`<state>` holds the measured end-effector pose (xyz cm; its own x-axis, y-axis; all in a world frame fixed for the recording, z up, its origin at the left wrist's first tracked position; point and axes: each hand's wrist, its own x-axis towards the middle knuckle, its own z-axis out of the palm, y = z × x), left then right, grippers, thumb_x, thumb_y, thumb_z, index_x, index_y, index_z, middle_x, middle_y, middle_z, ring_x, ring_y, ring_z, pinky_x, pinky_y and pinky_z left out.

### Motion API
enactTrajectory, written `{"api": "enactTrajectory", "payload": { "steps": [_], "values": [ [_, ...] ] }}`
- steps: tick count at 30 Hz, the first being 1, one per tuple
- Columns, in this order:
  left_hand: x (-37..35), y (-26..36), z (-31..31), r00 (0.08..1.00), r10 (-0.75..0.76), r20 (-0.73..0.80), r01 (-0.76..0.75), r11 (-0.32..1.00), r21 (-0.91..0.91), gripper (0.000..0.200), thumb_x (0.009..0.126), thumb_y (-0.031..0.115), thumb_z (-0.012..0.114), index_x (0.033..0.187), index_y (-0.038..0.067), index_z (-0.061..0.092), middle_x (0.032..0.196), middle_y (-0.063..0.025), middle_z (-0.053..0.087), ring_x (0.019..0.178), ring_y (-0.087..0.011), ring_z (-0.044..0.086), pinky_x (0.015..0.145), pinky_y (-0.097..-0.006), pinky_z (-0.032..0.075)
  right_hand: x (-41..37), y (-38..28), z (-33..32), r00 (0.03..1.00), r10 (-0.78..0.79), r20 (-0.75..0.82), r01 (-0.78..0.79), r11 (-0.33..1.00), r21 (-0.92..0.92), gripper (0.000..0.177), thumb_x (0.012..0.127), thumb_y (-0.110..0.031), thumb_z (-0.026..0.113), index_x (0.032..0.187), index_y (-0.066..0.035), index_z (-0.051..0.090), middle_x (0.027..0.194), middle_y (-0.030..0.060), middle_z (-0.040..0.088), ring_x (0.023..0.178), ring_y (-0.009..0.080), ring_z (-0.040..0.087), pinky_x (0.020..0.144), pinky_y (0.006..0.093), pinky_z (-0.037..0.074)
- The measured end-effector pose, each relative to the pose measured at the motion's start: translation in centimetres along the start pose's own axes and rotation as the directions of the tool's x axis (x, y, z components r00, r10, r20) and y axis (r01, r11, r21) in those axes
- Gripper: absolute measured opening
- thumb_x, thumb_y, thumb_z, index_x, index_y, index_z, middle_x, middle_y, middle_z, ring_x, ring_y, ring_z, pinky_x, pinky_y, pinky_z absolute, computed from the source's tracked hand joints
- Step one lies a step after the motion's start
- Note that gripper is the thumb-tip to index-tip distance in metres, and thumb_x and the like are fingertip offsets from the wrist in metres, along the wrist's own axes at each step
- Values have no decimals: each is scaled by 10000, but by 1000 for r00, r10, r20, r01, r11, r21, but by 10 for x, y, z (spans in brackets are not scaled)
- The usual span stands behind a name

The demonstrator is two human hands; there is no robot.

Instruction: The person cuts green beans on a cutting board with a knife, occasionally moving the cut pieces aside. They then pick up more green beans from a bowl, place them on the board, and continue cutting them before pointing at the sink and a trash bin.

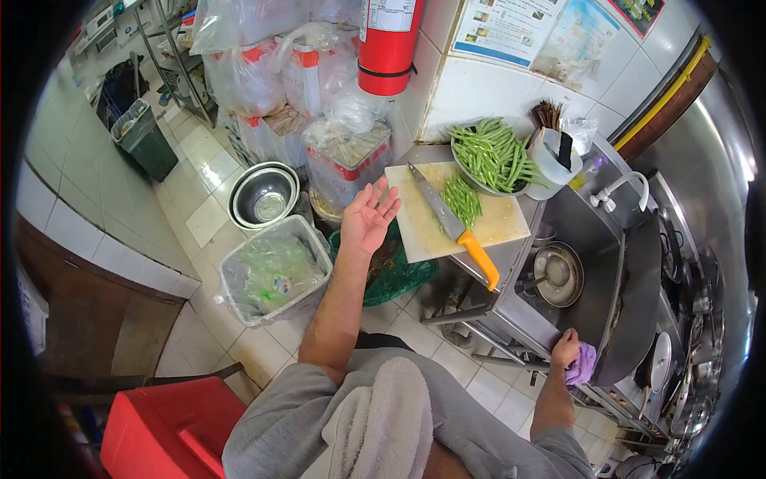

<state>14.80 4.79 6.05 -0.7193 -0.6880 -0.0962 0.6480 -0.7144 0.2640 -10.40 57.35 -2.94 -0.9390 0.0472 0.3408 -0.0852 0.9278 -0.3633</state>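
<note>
My left hand [370, 215] is raised with its palm up and fingers apart, holding nothing, just left of a white cutting board [415, 235]. On the board lie a knife [437, 201] with an orange handle and a small heap of sliced green beans [461, 201]. The handle sticks out past the board's near edge. Behind the board, a metal bowl [515, 191] is piled with long green beans [493, 152]. Down at the right, my right hand [566, 349] is closed on a purple cloth [582, 365] at the sink's front edge.
A pan [558, 275] sits in the metal sink [594, 239] below a faucet [621, 190]. A lined white bin [275, 275], nested metal bowls [264, 196] and bagged containers [311, 88] stand on the floor at left. A fire extinguisher [388, 48] hangs ahead. A red box [171, 427] is at lower left.
</note>
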Motion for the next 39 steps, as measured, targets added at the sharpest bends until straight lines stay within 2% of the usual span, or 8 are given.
{"api": "enactTrajectory", "payload": {
  "steps": [2, 30, 32, 36, 39],
  "values": [
    [-2, 1, -3, 1000, 14, 6, -14, 1000, 7, 221, 944, 223, 527, 1081, 51, 548, 1201, -48, 595, 1121, -256, 560, 965, -419, 438, 0, 0, -1, 1000, -10, 5, 10, 1000, 4, 318, 918, -278, 521, 1076, -32, 647, 984, 191, 668, 885, 366, 645, 774, 416, 503],
    [-6, 8, -5, 1000, -7, -19, 8, 999, 33, 201, 925, 191, 556, 1061, 46, 528, 1186, -42, 590, 1106, -258, 562, 979, -413, 429, 0, 1, -1, 998, -52, -18, 52, 998, -26, 296, 917, -268, 530, 1066, -41, 648, 950, 194, 670, 856, 372, 646, 744, 422, 507],
    [-6, 7, -5, 999, -3, -37, 4, 1000, 28, 280, 953, 196, 499, 1164, 12, 500, 1226, -70, 577, 1132, -275, 543, 991, -444, 427, 2, 8, 5, 998, -56, -26, 55, 998, -23, 296, 917, -267, 528, 1067, -42, 648, 958, 193, 669, 862, 370, 645, 748, 423, 506],
    [-5, 7, -5, 999, -6, -32, 7, 999, 34, 267, 949, 184, 502, 1153, 12, 505, 1219, -70, 582, 1125, -275, 549, 988, -444, 430, 1, 5, 3, 999, -43, -19, 43, 999, -9, 299, 917, -269, 525, 1072, -45, 647, 977, 188, 668, 876, 369, 643, 759, 428, 503],
    [-5, 6, -4, 1000, -17, -12, 17, 999, 45, 229, 924, 177, 550, 1100, 30, 540, 1176, -41, 598, 1101, -256, 565, 969, -407, 439, -1, -2, -3, 1000, -21, -1, 21, 1000, -9, 303, 917, -275, 524, 1071, -46, 648, 979, 186, 669, 880, 373, 641, 761, 430, 502]
  ]
}}
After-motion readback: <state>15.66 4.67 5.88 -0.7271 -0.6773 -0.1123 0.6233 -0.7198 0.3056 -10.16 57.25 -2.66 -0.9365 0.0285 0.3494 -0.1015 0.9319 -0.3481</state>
